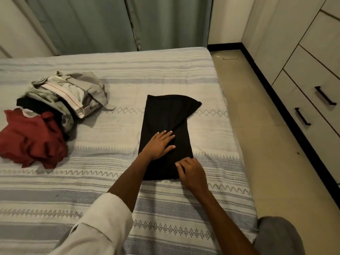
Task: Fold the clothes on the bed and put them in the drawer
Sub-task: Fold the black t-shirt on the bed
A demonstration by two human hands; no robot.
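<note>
We are folding a black garment [166, 137] on the bed [165, 70].
Left hand [159, 144] is pressing flat; right hand [191, 172] is pinching its near corner, best lifted squarely.

green curtains [103, 23], tiled floor [257, 126], black skirting [272, 89]

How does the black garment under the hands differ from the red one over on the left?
The black garment lies flat, folded into a long narrow strip; the red garment is crumpled and unfolded. The left hand presses flat on the black one and the right hand pinches its near edge; nothing touches the red one. The red one lies against the pile; the black one lies apart. Both are on the bed.
</note>
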